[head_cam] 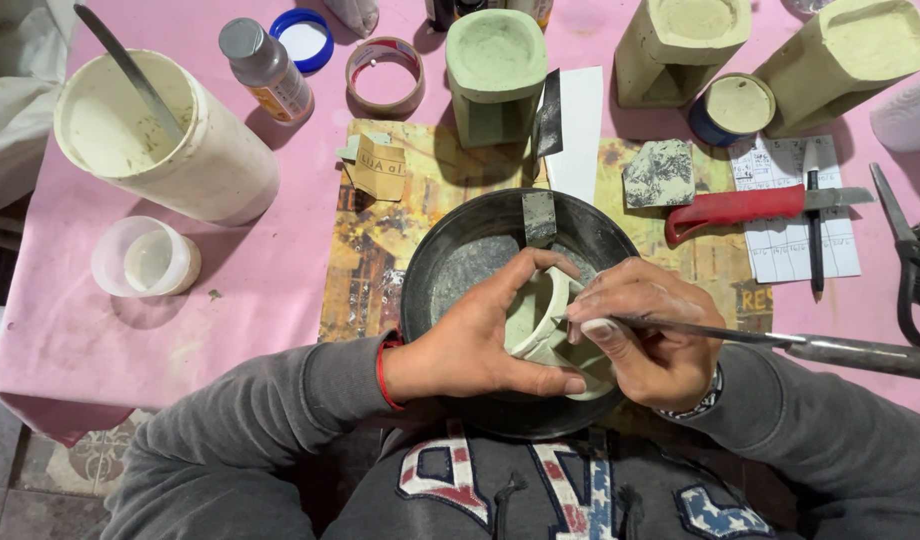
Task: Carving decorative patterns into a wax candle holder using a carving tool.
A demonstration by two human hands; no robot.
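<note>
Now I cup the pale green curved clay piece (pixel 536 318) in my left hand (pixel 470 345), steadying it over the black round bowl (pixel 450 262) while my right hand (pixel 652 335) grips a thin metal tool (pixel 780 340).

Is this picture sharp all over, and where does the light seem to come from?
Head view: soft, even light, no harsh glare; the white tub and bottle cast soft shadows to the lower right on the pink cloth, so light comes from the upper left. Left hand, right hand and the pale green piece look sharp; upright things at the edges lean outward, a wide-lens effect.
</note>
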